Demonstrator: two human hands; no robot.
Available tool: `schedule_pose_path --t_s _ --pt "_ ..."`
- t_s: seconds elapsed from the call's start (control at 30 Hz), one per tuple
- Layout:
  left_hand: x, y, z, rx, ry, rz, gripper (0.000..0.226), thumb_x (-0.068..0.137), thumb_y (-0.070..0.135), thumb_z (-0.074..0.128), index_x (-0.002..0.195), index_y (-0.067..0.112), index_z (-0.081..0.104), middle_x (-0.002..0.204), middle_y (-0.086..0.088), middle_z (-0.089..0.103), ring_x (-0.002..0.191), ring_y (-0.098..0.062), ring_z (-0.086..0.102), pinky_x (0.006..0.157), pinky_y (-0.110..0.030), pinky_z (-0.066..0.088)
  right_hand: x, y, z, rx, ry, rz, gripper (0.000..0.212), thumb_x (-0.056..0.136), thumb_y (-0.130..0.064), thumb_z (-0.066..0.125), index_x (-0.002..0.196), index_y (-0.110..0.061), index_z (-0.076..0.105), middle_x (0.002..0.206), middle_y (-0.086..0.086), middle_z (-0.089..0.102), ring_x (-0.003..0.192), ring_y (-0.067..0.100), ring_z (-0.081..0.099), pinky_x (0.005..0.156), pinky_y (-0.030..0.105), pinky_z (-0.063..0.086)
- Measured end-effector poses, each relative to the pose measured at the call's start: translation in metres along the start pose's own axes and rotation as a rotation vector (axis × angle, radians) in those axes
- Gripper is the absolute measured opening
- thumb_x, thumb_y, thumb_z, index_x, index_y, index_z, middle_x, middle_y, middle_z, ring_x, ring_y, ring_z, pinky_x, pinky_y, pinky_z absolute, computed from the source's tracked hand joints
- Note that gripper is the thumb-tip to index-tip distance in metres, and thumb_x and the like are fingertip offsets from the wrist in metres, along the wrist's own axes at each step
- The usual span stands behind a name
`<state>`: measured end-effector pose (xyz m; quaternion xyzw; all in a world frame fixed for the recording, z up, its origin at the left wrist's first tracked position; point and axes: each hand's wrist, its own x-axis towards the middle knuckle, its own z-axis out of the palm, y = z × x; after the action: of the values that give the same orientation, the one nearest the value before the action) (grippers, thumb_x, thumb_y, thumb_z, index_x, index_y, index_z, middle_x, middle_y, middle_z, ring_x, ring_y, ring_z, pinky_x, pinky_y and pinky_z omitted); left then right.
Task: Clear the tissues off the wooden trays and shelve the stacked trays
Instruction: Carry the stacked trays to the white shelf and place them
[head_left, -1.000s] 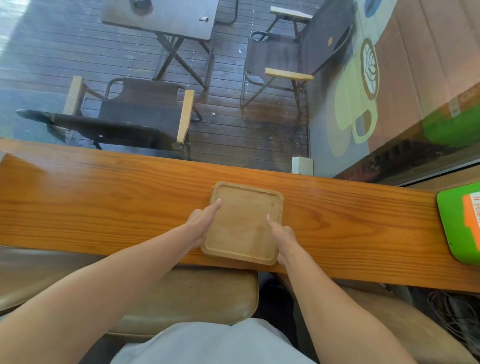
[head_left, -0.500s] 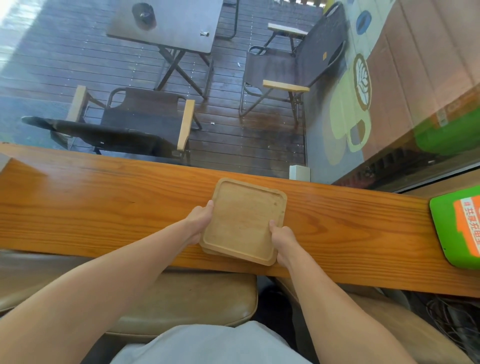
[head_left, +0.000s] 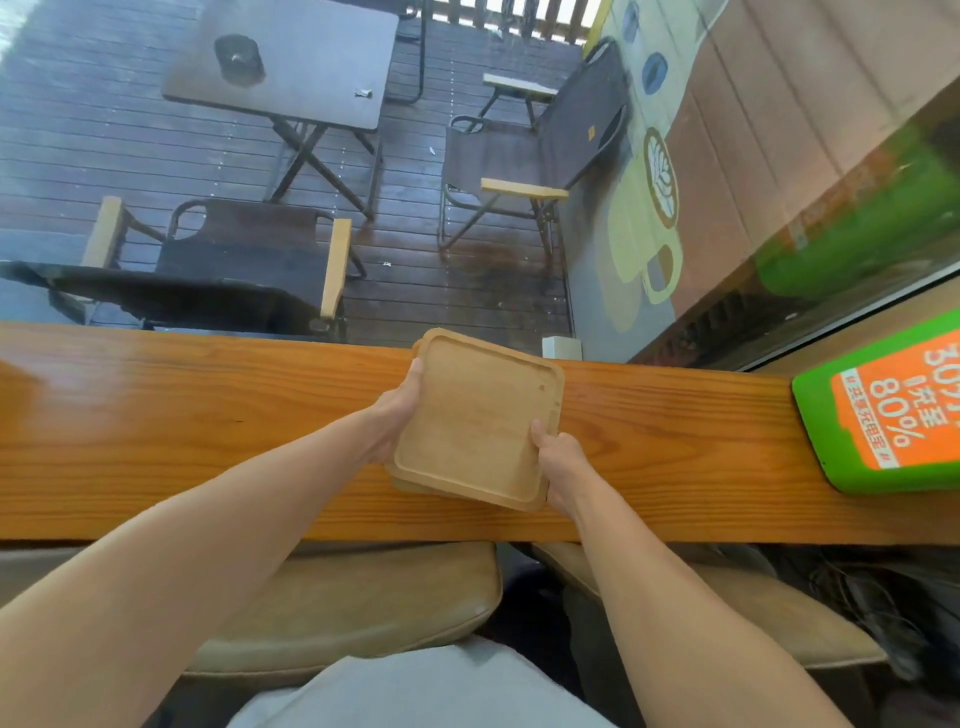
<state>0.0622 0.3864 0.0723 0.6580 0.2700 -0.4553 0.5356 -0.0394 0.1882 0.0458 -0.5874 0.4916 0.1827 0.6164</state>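
A stack of square wooden trays (head_left: 475, 415) with rounded corners is held above the long wooden counter (head_left: 208, 431), tilted a little to the right. The top tray is bare, with no tissue on it. A second tray edge shows beneath it at the near left and far corner. My left hand (head_left: 397, 410) grips the stack's left edge, thumb on the rim. My right hand (head_left: 558, 460) grips the near right corner, thumb on top.
A green and orange charging box (head_left: 883, 410) sits at the counter's right end. A small white block (head_left: 561, 347) stands at the far edge by the window. Tan cushioned stools (head_left: 337, 608) are under the counter. Outside, a table and folding chairs stand on decking.
Both hands closed on the tray stack's sides and lifted it off the counter. The stack has come up toward me and turned slightly clockwise.
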Motion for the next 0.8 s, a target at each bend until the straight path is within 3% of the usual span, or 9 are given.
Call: schedule_pose_path --t_s 0.2,0.3,0.37,0.5,0.63,0.7,0.8 --pt "-0.020 -0.003 0.028 0.037 -0.084 0.037 0.078 0.090 0.073 0.029 0.137 0.015 0.052 0.115 -0.012 0.068 0.100 -0.033 0.065 0.083 -0.050 0.055 -0.024 -0.001 -0.039 0.002 0.041 -0.010 0.059 0.103 -0.041 0.047 0.147 -0.004 0.037 0.141 0.013 0.054 0.121 0.030 0.056 0.097 0.044 0.049" --pt "-0.037 -0.001 0.050 0.056 -0.112 0.121 0.074 0.092 0.070 0.030 0.136 0.014 0.053 0.112 -0.009 0.069 0.096 -0.029 0.066 0.074 -0.044 0.054 -0.037 0.001 -0.069 0.035 0.020 -0.047 0.056 0.104 -0.037 0.046 0.148 -0.004 0.038 0.144 0.012 0.054 0.127 0.032 0.053 0.109 0.049 0.044" --pt "-0.044 0.004 0.058 0.027 -0.134 0.142 0.070 0.094 0.067 0.032 0.134 0.015 0.055 0.111 -0.008 0.069 0.095 -0.029 0.067 0.069 -0.043 0.054 -0.042 -0.002 -0.079 0.052 -0.014 -0.056 0.053 0.104 -0.035 0.046 0.147 -0.004 0.041 0.143 0.012 0.056 0.128 0.033 0.055 0.109 0.051 0.044" --pt "-0.078 0.010 0.098 0.044 -0.161 0.242 0.065 0.094 0.065 0.036 0.128 0.014 0.059 0.106 -0.009 0.071 0.092 -0.031 0.069 0.066 -0.042 0.054 -0.076 -0.002 -0.132 0.101 -0.050 -0.159 0.045 0.104 -0.029 0.048 0.142 -0.003 0.047 0.133 0.011 0.063 0.118 0.031 0.060 0.090 0.044 0.052" --pt "-0.115 0.006 0.156 0.102 -0.148 0.336 0.067 0.095 0.065 0.036 0.132 0.012 0.056 0.108 -0.011 0.070 0.093 -0.032 0.068 0.075 -0.046 0.055 -0.120 0.012 -0.189 0.154 0.003 -0.294 0.041 0.103 -0.031 0.046 0.138 -0.011 0.053 0.123 0.007 0.067 0.113 0.027 0.062 0.092 0.045 0.052" --pt "-0.138 -0.004 0.189 0.141 -0.148 0.400 0.066 0.096 0.062 0.035 0.135 0.012 0.053 0.109 -0.011 0.068 0.094 -0.031 0.067 0.084 -0.047 0.054 -0.141 0.024 -0.218 0.218 0.054 -0.373 0.040 0.100 -0.038 0.045 0.130 -0.016 0.062 0.115 0.006 0.073 0.103 0.024 0.068 0.083 0.041 0.056" --pt "-0.174 -0.022 0.241 0.223 -0.202 0.534 0.060 0.099 0.057 0.029 0.144 0.020 0.042 0.118 -0.008 0.063 0.096 -0.026 0.064 0.076 -0.041 0.050 -0.170 0.051 -0.265 0.309 0.140 -0.427 0.054 0.098 -0.052 0.047 0.136 -0.015 0.060 0.127 0.011 0.069 0.114 0.029 0.066 0.100 0.050 0.052"
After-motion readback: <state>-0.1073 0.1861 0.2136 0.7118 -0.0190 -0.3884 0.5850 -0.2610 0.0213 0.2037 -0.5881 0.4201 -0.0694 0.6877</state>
